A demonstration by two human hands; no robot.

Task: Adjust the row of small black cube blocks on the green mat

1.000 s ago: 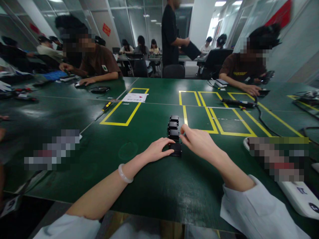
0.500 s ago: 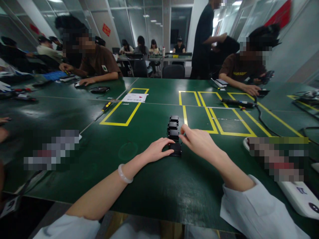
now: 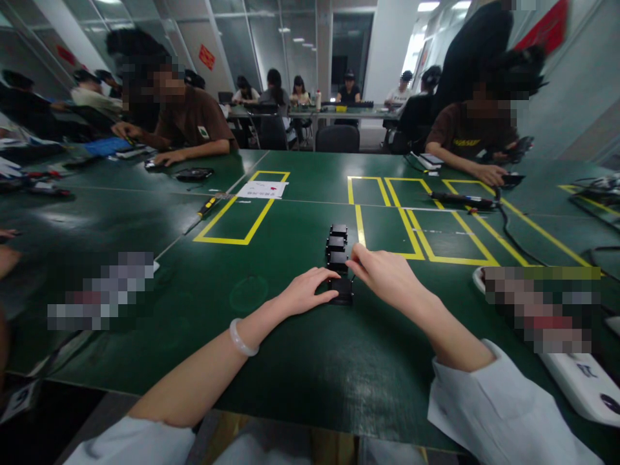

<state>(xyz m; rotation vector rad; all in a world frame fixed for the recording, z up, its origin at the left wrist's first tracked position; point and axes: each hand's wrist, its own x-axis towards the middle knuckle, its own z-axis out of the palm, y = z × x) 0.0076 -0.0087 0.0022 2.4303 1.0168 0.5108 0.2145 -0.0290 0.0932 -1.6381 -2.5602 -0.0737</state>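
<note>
L hand (image 3: 307,292) has thumb & fingers on the nearest black block (image 3: 343,292), grip narrow, on the green desk (image 3: 290,361). R hand (image 3: 387,274) is pinched by its right edge, contents unclear. 3 blocks (image 3: 338,259) line up beyond; can't tell if any's done.

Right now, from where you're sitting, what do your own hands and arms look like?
They are human ones. The left hand has a pale, whitish round bangle at its wrist; the right hand has none in view. No gloves show on the fingers, and no cables run along either arm. The left sleeve and right sleeve are pale grey-blue, the right one loose and wide at its edge.
</note>
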